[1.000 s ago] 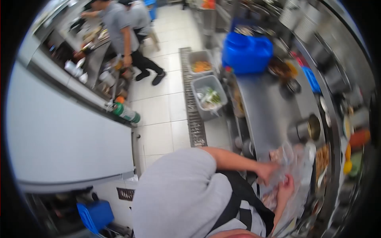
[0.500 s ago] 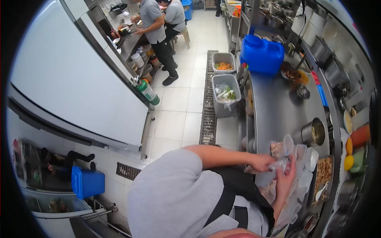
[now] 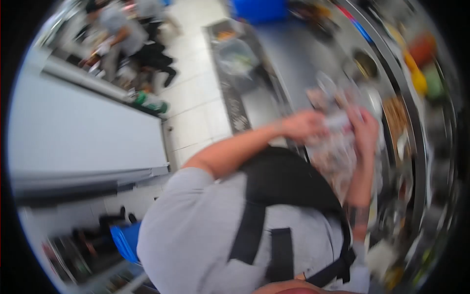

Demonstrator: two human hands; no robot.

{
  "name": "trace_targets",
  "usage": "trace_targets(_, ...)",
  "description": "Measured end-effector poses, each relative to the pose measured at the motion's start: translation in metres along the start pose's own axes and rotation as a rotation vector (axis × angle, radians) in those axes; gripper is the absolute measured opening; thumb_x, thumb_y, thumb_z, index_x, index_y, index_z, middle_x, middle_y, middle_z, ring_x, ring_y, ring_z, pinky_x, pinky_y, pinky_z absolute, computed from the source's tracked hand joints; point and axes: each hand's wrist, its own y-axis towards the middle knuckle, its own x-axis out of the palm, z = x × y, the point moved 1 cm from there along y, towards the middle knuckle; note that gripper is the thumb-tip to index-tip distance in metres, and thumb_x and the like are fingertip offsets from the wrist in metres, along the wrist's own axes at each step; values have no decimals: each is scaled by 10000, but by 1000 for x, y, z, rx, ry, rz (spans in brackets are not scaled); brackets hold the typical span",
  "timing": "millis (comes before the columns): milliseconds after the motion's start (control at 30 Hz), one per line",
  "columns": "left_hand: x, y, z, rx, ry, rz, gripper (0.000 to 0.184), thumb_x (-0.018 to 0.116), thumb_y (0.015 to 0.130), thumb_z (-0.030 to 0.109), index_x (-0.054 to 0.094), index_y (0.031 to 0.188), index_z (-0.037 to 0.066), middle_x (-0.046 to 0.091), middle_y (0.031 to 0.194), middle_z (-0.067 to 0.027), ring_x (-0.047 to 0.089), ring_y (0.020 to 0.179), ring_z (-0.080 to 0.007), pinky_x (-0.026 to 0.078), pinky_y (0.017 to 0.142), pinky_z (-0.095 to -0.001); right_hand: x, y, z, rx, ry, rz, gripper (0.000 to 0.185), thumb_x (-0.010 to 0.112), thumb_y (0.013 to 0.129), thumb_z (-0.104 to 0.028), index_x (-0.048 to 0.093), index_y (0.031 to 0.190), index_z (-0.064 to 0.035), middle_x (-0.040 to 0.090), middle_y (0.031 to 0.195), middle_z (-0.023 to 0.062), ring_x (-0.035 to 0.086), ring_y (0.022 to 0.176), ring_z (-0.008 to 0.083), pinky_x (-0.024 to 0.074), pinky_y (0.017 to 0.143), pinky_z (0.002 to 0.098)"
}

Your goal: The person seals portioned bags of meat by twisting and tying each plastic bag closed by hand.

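Observation:
Motion blurs the view. My left hand [image 3: 304,125] is closed at the near-left edge of a clear plastic bag [image 3: 338,121], its fingertips pinching the plastic. On the other side of that bag, my right hand [image 3: 364,128] is closed on it too. Bags with pinkish pieces [image 3: 330,164] lie on the steel counter just below the hands. Another small bag of pinkish pieces [image 3: 318,98] sits above my left hand.
A steel pot [image 3: 365,64] stands beyond my right hand, and a brown-filled tray [image 3: 397,122] lies to the right. At the counter's far end is a blue container [image 3: 259,11]. Grey bins [image 3: 237,59] stand on the floor; co-workers [image 3: 125,32] are at the upper left.
The view has tilted and shifted, so the counter and pot appear higher. My hands have moved slightly apart, with the bag stretched between them. A co-worker at the upper left has changed posture.

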Motion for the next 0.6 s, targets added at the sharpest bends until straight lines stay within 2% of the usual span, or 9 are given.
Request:
trace_targets(33,4,1,-1,-18,-108,16,255,601,1025,323,707,1090,101,706,918,-20,641,880,-122,538,784,-316,-2,-3,-6,5,43,-59,232,706,953,-223,714,1052,-13,663,807,10,580,627,74,466,544,243)
trace_targets(100,10,3,15,-76,-196,-39,275,544,1054,282,673,1103,44,691,1021,-46,636,960,-126,528,857,-333,-11,-10,-20,-10,-36,-122,272,709,952,-240,715,1093,-7,656,819,14,581,617,72,469,534,240)
trace_targets(200,18,12,20,-87,-368,-80,275,512,1068,249,644,1089,8,665,1053,-54,616,994,-143,507,908,-344,-21,-23,-32,-86,-69,-51,334,728,935,-218,690,1184,0,680,891,35,633,703,100,499,603,246)
trace_targets(267,9,20,22,-146,-524,-70,274,499,1073,235,630,1075,-6,652,1063,-55,605,1007,-151,494,928,-347,-17,-22,-50,-577,-327,161,409,735,882,-145,665,1272,-45,690,1074,55,653,987,168,519,892,333)
trace_targets(300,5,27,14,-148,-525,-70,267,498,1072,230,629,1059,-2,645,1048,-52,596,1011,-152,488,930,-346,-18,-25,-59,-570,-328,175,409,735,882,-145,665,1272,-45,690,1074,55,653,987,168,519,892,333)
trace_targets(333,0,32,7,-150,-527,-67,261,497,1071,226,628,1043,3,639,1033,-49,588,1014,-154,482,931,-345,-16,-33,-73,-772,-658,114,422,719,851,-110,672,1269,-82,674,1157,66,610,1103,201,438,1014,394)
trace_targets(400,-6,36,17,-188,-446,-68,265,494,1072,229,621,1022,1,634,1021,-44,584,999,-149,475,925,-330,-9,-31,-68,-942,-993,44,448,703,819,-75,679,1265,-118,658,1240,76,567,1220,234,356,1135,455)
trace_targets(467,-15,43,19,-217,-236,-121,266,494,1072,230,616,1012,2,629,1019,-40,577,987,-141,466,928,-313,0,-15,-36,-975,-1208,-150,395,646,792,-37,708,1167,-144,686,1112,77,588,1150,260,273,1179,500)
trace_targets(600,-35,55,25,-83,-123,-307,313,480,1085,287,603,997,13,638,1009,-48,575,1058,-153,448,969,-321,-18,22,-17,-729,-1233,-393,278,631,796,-24,670,1056,-113,647,984,45,582,1050,240,307,1113,497)
